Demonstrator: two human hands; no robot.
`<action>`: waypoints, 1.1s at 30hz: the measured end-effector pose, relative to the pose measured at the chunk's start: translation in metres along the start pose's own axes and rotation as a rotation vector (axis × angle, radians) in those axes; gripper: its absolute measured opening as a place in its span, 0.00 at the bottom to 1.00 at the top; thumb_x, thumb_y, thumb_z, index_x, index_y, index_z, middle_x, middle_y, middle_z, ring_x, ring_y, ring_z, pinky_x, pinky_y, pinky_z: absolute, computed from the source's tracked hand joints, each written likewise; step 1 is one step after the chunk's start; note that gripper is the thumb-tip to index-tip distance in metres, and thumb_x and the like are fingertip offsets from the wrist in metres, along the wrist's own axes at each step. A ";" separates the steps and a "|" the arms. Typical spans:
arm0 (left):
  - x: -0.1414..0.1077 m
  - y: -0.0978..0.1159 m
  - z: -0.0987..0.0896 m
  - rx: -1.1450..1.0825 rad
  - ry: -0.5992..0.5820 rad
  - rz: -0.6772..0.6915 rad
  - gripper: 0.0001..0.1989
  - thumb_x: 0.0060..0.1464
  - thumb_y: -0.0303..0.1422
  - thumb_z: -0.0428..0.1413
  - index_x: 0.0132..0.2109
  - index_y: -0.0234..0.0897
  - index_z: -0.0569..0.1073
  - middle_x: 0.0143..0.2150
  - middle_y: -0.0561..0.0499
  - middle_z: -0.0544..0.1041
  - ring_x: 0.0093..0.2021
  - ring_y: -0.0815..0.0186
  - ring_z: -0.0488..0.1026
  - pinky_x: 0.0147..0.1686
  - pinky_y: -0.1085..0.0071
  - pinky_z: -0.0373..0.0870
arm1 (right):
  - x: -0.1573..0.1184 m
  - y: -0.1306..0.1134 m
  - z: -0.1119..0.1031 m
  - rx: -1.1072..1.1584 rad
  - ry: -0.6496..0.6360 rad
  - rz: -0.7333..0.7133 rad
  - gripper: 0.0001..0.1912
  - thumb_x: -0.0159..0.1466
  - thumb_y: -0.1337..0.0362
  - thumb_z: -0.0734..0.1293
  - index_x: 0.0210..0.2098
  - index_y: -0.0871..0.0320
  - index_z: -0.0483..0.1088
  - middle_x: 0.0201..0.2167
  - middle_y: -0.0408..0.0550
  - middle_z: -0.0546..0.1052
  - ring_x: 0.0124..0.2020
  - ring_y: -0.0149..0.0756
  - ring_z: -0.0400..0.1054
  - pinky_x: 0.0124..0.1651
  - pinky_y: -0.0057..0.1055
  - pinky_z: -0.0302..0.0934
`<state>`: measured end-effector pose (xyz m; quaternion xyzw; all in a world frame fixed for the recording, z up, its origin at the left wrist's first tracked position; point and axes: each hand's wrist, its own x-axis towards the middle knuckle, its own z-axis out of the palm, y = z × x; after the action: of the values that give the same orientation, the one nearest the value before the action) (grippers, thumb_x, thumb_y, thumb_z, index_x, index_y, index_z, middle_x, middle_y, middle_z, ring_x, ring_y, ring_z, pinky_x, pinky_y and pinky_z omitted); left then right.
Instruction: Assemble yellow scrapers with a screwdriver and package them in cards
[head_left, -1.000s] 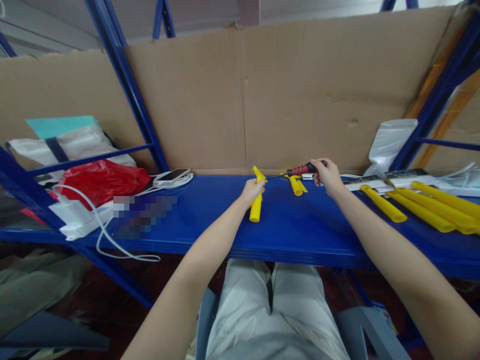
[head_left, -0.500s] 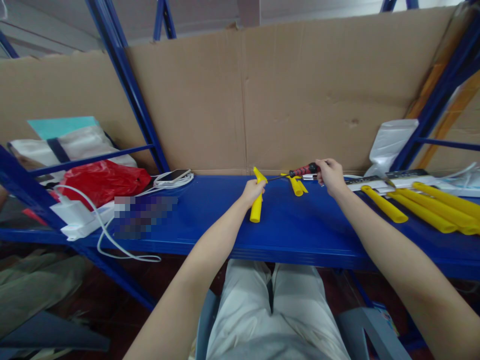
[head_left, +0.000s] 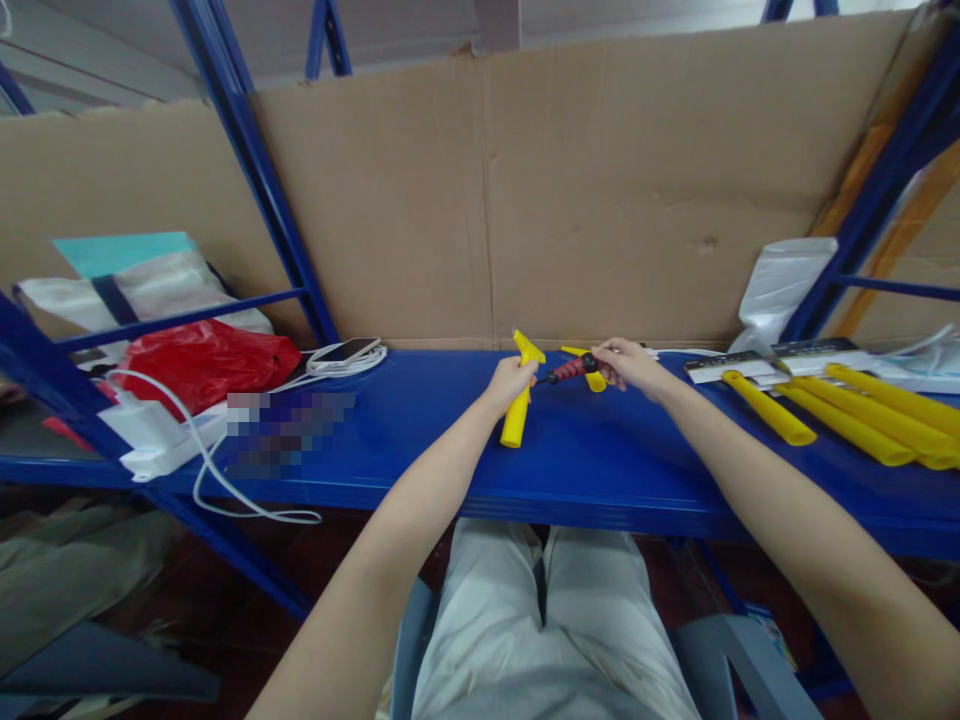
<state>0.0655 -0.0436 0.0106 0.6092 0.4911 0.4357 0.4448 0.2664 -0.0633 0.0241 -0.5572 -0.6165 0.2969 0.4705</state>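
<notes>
My left hand (head_left: 513,382) is wrapped round a yellow plastic handle (head_left: 514,425) with a flared, angled top, held upright over the blue shelf top. My right hand (head_left: 624,364) grips the end of a screwdriver (head_left: 571,369) with a red and black handle. The screwdriver points left, and its short visible shaft reaches the yellow handle beside my left fingers; the tip is hidden there. Behind the screwdriver, another yellow piece (head_left: 596,381) lies on the shelf, partly covered by the tool and my right hand.
Several yellow-handled scrapers (head_left: 862,425) lie at the right of the blue shelf (head_left: 420,440). A phone (head_left: 352,350) and coiled white cable sit at the left, near a red plastic bag (head_left: 210,365) and a white power strip (head_left: 176,445). Cardboard (head_left: 600,200) walls the back.
My right hand has moved left and slightly down with the screwdriver, bringing its handle closer to my left hand. The yellow handle's top has tilted slightly to the right.
</notes>
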 end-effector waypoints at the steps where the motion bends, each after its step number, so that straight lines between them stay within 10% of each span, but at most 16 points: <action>1: -0.001 0.000 0.000 0.001 -0.005 0.007 0.11 0.55 0.24 0.49 0.24 0.36 0.63 0.15 0.59 0.63 0.11 0.74 0.59 0.15 0.76 0.56 | -0.002 0.002 0.001 -0.032 -0.105 -0.010 0.10 0.59 0.60 0.69 0.29 0.58 0.65 0.15 0.40 0.67 0.14 0.27 0.58 0.15 0.23 0.51; 6: -0.004 0.002 0.002 -0.007 -0.040 0.027 0.11 0.55 0.23 0.49 0.25 0.36 0.63 0.15 0.59 0.64 0.11 0.75 0.58 0.16 0.77 0.56 | -0.001 0.018 0.013 -0.256 -0.383 -0.174 0.11 0.53 0.62 0.73 0.32 0.59 0.68 0.22 0.43 0.72 0.21 0.28 0.63 0.24 0.26 0.57; 21: -0.015 0.006 0.014 0.024 -0.216 0.087 0.11 0.54 0.21 0.48 0.25 0.36 0.63 0.14 0.60 0.63 0.11 0.75 0.59 0.15 0.78 0.57 | 0.004 0.014 0.026 -0.319 0.029 -0.434 0.04 0.56 0.66 0.68 0.31 0.56 0.69 0.26 0.44 0.74 0.25 0.32 0.66 0.32 0.30 0.61; 33: -0.020 0.009 0.016 0.024 -0.268 0.100 0.12 0.53 0.20 0.47 0.25 0.37 0.61 0.15 0.60 0.64 0.10 0.75 0.59 0.14 0.78 0.56 | -0.001 0.007 0.026 -0.281 0.046 -0.426 0.03 0.55 0.66 0.64 0.26 0.55 0.64 0.23 0.43 0.71 0.22 0.30 0.63 0.30 0.29 0.59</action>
<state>0.0802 -0.0663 0.0135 0.6911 0.4013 0.3662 0.4767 0.2457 -0.0593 0.0078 -0.4812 -0.7443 0.0896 0.4544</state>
